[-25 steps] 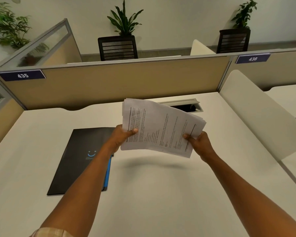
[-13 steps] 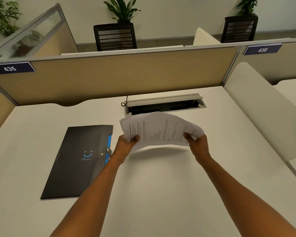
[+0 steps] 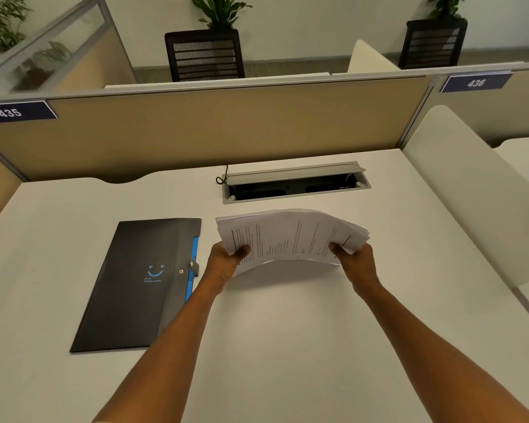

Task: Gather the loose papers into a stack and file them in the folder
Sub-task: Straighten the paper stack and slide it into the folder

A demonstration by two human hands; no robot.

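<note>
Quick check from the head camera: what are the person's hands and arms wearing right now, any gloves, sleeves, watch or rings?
Nothing visible: the left hand and right hand are bare, without gloves, rings or a watch. Both forearms are uncovered up to the bottom edge of the picture; no sleeve shows in this frame.

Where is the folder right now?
In the head view the folder lies closed and flat on the desk, just left of the left hand and the papers, clear of both.
</note>
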